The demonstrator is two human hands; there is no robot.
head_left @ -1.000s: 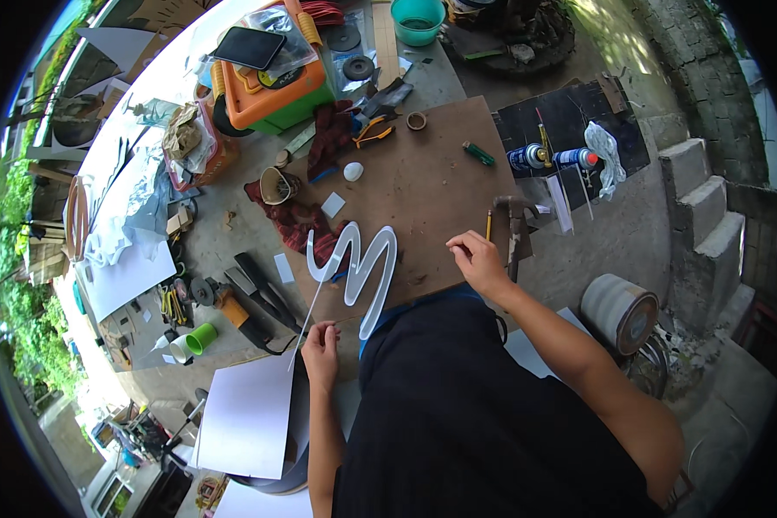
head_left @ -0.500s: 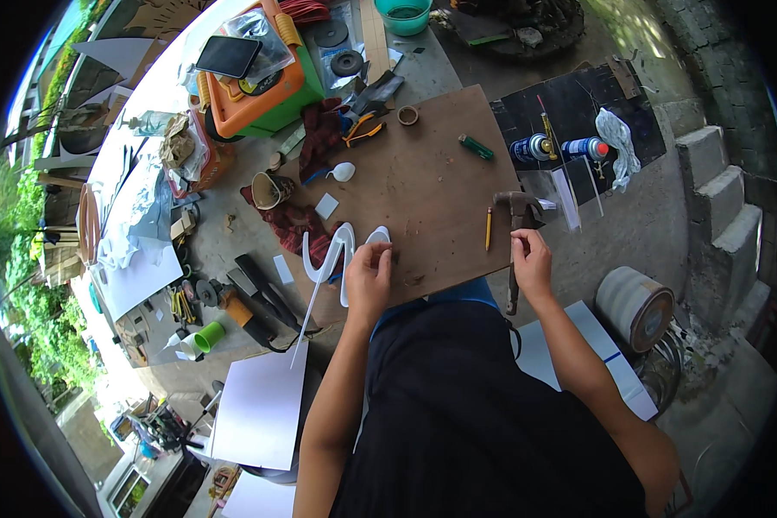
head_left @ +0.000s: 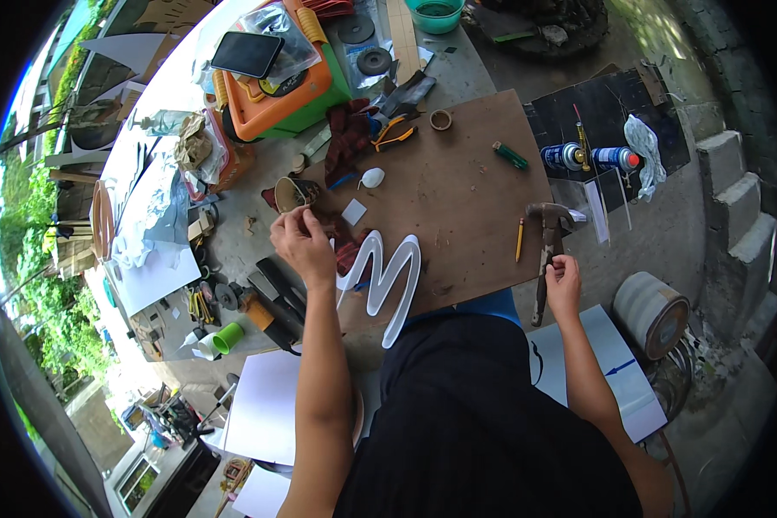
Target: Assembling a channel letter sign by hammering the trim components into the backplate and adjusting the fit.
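A white M-shaped letter [head_left: 373, 274] with raised side walls lies at the front edge of the brown board, one leg jutting past it. Just left of it is my left hand [head_left: 305, 250], fingers bent together near the rim of a stained cup [head_left: 290, 195]; anything between them is too small to make out. My right hand [head_left: 564, 283] has curled fingers pressed close beside the handle of a hammer [head_left: 542, 268], apparently not wrapped round it. What these fingertips pinch is hidden. Dark red checked cloth [head_left: 347, 250] shows behind the letter.
On the brown board [head_left: 466, 198] lie a pencil [head_left: 520, 240], a green lighter-like object [head_left: 510, 155], a small roll [head_left: 440, 120] and orange-handled pliers [head_left: 395, 135]. An orange-green toolbox [head_left: 289, 108] stands far left, an angle grinder [head_left: 255, 306] nearer. Spray cans [head_left: 613, 159] sit right.
My left hand has let go of the letter and moved left toward the cup. The letter now lies turned on the board's edge. My right hand stays by the hammer, slightly nearer me.
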